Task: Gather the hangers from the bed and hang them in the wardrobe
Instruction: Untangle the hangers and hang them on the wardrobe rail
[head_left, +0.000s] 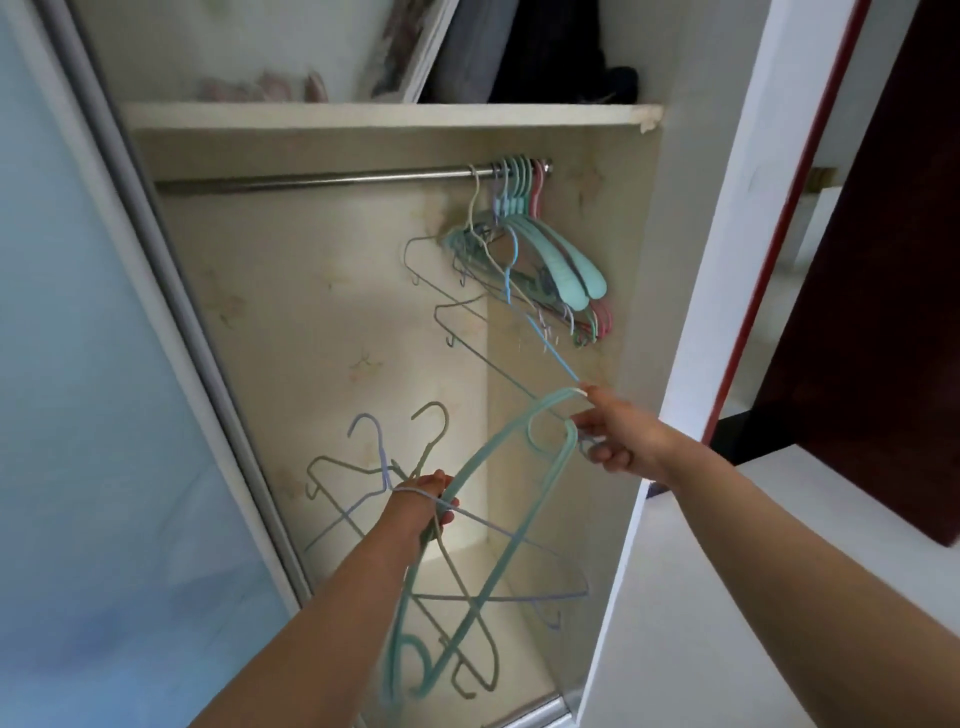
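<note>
Your left hand (423, 501) gripped a tangled bunch of wire hangers (457, 587), their hooks sticking up and the frames hanging low inside the wardrobe (644, 249). Your right hand (615, 434), well apart from the left, pinched the hook end of a teal hanger (519, 467) that ran down through the bunch. More hangers (540, 254) hung at the right end of the rail (322, 179), under the shelf (389, 114).

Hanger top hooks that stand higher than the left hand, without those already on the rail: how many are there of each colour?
Lavender hook: 1
Beige hook: 1
Teal hook, beside the right hand: 1
Total: 3
</note>
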